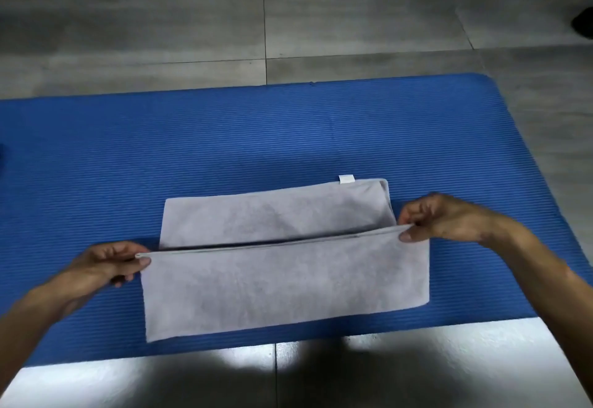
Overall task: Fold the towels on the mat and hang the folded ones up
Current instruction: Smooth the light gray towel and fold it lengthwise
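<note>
Blue mat (224,138) on tiled floor (192,22), grey towel (282,282) half-folded, corners pinched by left hand (106,263) and right hand (439,218)

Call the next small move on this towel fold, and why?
Probably carry the lifted edge forward and lay it on the far edge by the white tag. The left hand and right hand each pinch a corner of the grey towel, its near half raised above the blue mat, fold unfinished.

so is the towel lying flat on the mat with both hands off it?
No: the left hand and right hand each pinch a corner of the grey towel, lifting its near edge above the blue mat.
</note>
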